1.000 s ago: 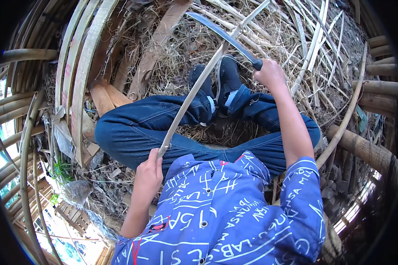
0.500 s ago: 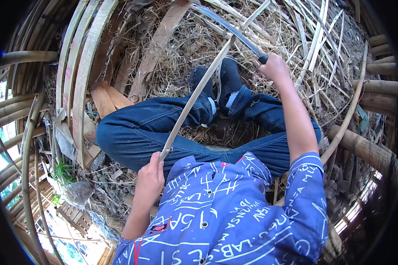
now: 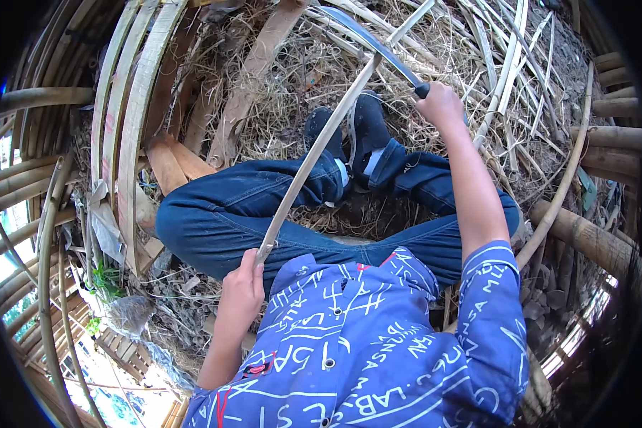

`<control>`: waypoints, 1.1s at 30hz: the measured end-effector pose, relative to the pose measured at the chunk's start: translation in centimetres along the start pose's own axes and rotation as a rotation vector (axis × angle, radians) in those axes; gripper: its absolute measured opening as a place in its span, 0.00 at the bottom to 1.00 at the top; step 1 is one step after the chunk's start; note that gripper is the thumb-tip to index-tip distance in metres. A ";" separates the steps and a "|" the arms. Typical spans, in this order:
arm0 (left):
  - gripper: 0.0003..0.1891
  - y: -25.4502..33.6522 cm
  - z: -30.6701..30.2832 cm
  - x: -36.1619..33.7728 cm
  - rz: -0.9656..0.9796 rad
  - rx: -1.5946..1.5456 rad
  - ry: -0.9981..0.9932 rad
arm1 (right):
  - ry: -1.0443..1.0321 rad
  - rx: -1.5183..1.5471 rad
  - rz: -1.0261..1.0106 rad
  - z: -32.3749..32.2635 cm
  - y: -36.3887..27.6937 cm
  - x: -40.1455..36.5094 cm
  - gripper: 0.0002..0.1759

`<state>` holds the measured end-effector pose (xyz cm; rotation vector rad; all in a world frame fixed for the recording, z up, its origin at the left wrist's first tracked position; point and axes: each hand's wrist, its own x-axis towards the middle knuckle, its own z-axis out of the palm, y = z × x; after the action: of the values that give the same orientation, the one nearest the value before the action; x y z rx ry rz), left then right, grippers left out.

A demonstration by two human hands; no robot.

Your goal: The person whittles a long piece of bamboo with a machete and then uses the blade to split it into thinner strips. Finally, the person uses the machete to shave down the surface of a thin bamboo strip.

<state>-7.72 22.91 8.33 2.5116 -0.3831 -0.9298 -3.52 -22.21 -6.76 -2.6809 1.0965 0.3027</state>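
Note:
My left hand point(image 3: 242, 291) is closed on the near end of a long pale bamboo strip point(image 3: 308, 165), beside my lap. The strip slants up and away over my crossed legs point(image 3: 242, 207), its far part beyond my shoes point(image 3: 369, 121). My right hand point(image 3: 439, 107) grips the dark handle of a long knife point(image 3: 404, 69) with a slightly curved blade. The blade crosses the strip's far part and appears to touch it. Most of the handle is hidden inside my fist.
Thin shavings point(image 3: 285, 107) cover the ground around my feet. Split bamboo strips point(image 3: 510, 64) lie at the upper right, and wide slats point(image 3: 139, 121) stand at the left. A thick bamboo pole point(image 3: 592, 242) lies on the right. Bamboo poles point(image 3: 36, 96) form the left side.
My right hand and the knife have shifted very slightly up and to the left. The strip and my left hand stay almost where they were.

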 end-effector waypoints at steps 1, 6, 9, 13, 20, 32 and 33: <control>0.09 0.1 0.0 -0.1 0.000 0.014 0.005 | 0.006 -0.032 -0.031 0.0 0.2 0.3 0.17; 0.08 -0.1 -0.1 0.0 -0.019 -0.031 -0.018 | 0.008 -0.051 -0.143 -0.4 0.3 -0.6 0.17; 0.08 -0.3 -0.2 -0.1 -0.012 -0.022 -0.009 | -0.063 -0.089 -0.186 -2.0 0.0 -1.6 0.17; 0.08 0.4 -0.2 0.2 -0.006 -0.025 -0.005 | -0.030 -0.115 -0.041 -1.0 0.7 0.9 0.17; 0.09 0.1 -0.3 0.4 -0.011 -0.017 -0.014 | 0.017 0.117 -0.175 2.2 0.4 -3.2 0.16; 0.05 0.2 -0.5 1.2 -0.002 -0.049 -0.022 | -0.379 0.499 -0.586 1.4 -9.1 -20.6 0.12; 0.05 0.1 -0.6 1.2 -0.020 -0.081 -0.038 | -0.388 0.491 -0.605 1.6 -9.6 -21.0 0.12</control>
<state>-6.45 22.52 8.07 2.4318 -0.3266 -0.9822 -11.57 -1.21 -1.22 -2.2344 0.1861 0.3576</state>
